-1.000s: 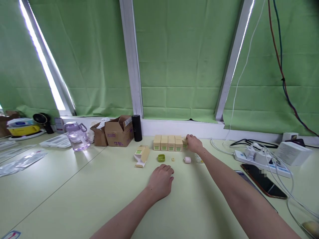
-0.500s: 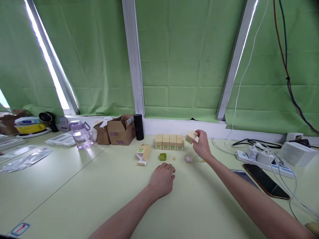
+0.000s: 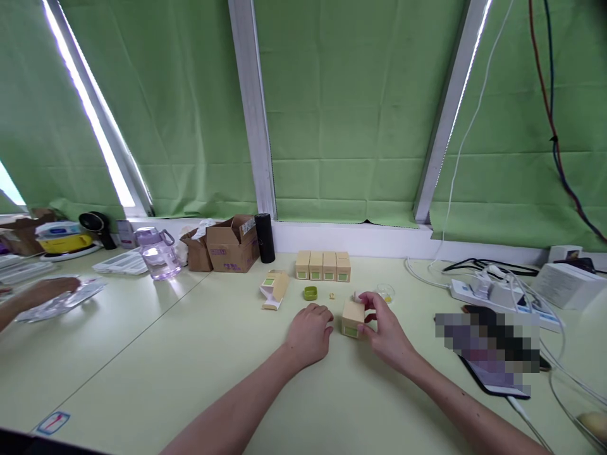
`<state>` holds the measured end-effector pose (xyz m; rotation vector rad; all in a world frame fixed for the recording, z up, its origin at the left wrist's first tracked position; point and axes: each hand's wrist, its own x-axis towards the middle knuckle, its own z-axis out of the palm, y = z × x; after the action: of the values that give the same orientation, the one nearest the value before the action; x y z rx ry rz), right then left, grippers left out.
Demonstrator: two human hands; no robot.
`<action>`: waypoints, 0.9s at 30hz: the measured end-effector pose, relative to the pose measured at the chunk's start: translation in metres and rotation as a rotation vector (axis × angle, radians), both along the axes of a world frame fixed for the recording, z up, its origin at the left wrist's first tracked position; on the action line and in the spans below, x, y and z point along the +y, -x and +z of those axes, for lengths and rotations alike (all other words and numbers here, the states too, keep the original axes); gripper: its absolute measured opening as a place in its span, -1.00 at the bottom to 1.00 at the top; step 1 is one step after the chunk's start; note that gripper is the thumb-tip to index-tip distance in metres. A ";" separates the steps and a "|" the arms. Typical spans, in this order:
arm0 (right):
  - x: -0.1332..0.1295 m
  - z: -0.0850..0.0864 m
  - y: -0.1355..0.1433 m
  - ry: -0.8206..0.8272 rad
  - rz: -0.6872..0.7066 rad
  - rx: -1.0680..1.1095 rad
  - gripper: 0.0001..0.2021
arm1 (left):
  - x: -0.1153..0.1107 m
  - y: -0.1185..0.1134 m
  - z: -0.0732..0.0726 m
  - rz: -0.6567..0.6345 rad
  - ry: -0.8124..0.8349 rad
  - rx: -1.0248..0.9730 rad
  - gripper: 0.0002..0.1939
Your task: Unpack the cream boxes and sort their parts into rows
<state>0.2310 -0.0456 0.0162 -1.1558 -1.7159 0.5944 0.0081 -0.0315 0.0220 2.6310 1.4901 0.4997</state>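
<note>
My right hand (image 3: 386, 332) grips a small tan box (image 3: 352, 317) between thumb and fingers, low over the table in front of me. My left hand (image 3: 309, 335) rests on the table to the left of that box, fingers lying flat and holding nothing visible. Beyond my hands, several similar tan boxes (image 3: 323, 266) stand in a row. An opened tan carton (image 3: 274, 289) lies to their left. A green square dish (image 3: 310, 293) and a tiny yellow piece (image 3: 332, 296) are beyond my left hand. A pinkish object (image 3: 358, 296) is partly hidden behind my right fingers, near a clear round dish (image 3: 386, 293).
A purple-lidded jug (image 3: 158, 254), cardboard box (image 3: 232, 245) and black cylinder (image 3: 264, 238) stand at the back left. Another person's hand (image 3: 61, 288) touches plastic packets at far left. A power strip (image 3: 505, 306), cables and phones lie on the right.
My right hand has brought the tan box down and nearer, from beside the row to beside my left hand. Another person's hand has appeared at the far left.
</note>
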 end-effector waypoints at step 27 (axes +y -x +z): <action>0.022 -0.032 0.004 0.196 0.184 0.404 -0.38 | 0.015 0.002 -0.028 -0.046 0.240 -0.630 -0.39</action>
<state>0.2267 -0.0231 -0.0158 -0.9355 -1.4442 1.0535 0.0061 -0.0169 -0.0058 2.0403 1.1900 0.9619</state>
